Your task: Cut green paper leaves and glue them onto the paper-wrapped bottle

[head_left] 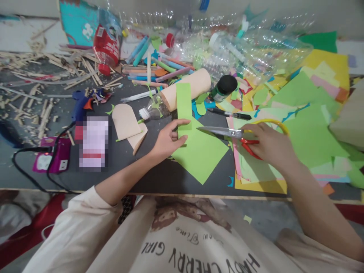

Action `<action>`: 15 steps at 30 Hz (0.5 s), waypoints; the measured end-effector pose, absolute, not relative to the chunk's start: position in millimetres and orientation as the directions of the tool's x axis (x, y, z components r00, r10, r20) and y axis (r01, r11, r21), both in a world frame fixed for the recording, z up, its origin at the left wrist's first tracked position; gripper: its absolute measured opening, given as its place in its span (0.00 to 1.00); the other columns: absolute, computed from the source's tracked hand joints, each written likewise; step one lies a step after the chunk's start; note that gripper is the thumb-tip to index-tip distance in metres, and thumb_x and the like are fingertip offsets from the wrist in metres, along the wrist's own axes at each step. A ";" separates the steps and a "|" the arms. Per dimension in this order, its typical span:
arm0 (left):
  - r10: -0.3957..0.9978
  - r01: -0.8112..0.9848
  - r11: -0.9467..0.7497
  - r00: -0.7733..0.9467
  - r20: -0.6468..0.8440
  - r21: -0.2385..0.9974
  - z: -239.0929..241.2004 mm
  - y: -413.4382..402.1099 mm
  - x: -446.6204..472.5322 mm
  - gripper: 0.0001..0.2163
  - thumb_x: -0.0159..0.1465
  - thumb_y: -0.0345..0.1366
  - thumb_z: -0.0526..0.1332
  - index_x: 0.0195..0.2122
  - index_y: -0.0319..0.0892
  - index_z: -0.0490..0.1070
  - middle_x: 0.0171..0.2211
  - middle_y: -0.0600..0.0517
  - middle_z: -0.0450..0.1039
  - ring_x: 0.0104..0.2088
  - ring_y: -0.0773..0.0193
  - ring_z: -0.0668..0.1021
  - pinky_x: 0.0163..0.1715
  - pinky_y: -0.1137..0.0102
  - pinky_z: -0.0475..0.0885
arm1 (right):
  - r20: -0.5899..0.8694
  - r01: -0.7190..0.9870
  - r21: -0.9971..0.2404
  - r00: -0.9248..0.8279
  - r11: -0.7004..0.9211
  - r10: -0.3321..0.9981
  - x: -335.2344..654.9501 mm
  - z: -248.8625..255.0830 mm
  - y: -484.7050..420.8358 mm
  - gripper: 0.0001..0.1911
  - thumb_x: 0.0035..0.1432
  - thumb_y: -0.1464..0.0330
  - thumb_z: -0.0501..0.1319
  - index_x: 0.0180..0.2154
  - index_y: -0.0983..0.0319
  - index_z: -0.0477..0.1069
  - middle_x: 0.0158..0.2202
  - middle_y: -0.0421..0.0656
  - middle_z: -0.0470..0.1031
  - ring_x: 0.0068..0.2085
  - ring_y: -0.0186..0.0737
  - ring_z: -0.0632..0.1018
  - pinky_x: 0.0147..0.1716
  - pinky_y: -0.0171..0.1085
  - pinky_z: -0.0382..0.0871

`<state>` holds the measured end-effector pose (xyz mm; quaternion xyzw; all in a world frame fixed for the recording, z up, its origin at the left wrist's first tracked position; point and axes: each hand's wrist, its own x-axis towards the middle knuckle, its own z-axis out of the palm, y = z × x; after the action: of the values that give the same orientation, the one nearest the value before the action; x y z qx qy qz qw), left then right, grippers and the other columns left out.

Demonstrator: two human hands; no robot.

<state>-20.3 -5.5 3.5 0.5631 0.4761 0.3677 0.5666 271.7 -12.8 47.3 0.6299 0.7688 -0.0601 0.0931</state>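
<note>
My left hand [170, 139] holds a light green paper strip [184, 99], index finger and thumb on its lower part; its other fingers are curled. Below the strip lies a larger green paper sheet [203, 155], its corner toward me. My right hand [269, 144] grips a pair of scissors [222, 132] with one yellow and one red handle loop. The blades look closed or nearly so and point left over the sheet. Behind the strip, a plastic bottle wrapped in peach paper [196, 85] lies on its side. Cut peach paper pieces [127, 123] rest left of my left hand.
A blue glue gun [79, 104] with a black cord and a purple packet [52, 155] are on the left, near scattered wooden sticks [42, 110]. A black-lidded jar [224, 87] and black pen [230, 114] stand beyond the scissors. Stacked coloured paper [313, 132] covers the right.
</note>
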 end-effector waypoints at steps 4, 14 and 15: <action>0.966 0.130 0.003 0.256 -0.036 0.992 3.4 -6.3 -20.9 0.15 0.58 0.35 0.61 0.47 0.44 0.69 0.24 0.58 0.65 0.15 0.78 0.58 0.19 0.78 0.69 | -0.315 0.972 -0.178 -0.203 0.152 0.927 275.2 63.5 -21.5 0.19 0.60 0.56 0.54 0.49 0.58 0.62 0.50 0.56 0.71 0.44 0.54 0.76 0.32 0.41 0.67; 0.945 0.010 0.037 0.324 -0.038 0.999 2.9 -10.3 -18.9 0.17 0.58 0.42 0.63 0.48 0.44 0.69 0.45 0.49 0.69 0.21 0.78 0.70 0.31 0.70 0.81 | -0.374 0.892 -0.331 -0.423 0.307 0.825 267.6 69.3 -21.8 0.27 0.61 0.48 0.46 0.52 0.59 0.63 0.46 0.52 0.72 0.39 0.52 0.78 0.35 0.45 0.70; 0.942 0.009 0.031 0.333 -0.032 0.999 1.8 -10.5 -18.8 0.17 0.58 0.42 0.63 0.49 0.44 0.69 0.47 0.49 0.68 0.21 0.78 0.70 0.31 0.71 0.81 | -0.372 0.892 -0.321 -0.428 0.318 0.824 266.5 68.9 -20.2 0.27 0.61 0.48 0.47 0.52 0.59 0.64 0.46 0.52 0.72 0.38 0.51 0.78 0.34 0.45 0.70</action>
<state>-18.8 -10.5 1.8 0.5700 0.4171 0.3995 0.5843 266.5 -20.2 68.9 0.5304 0.8088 -0.2442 0.0696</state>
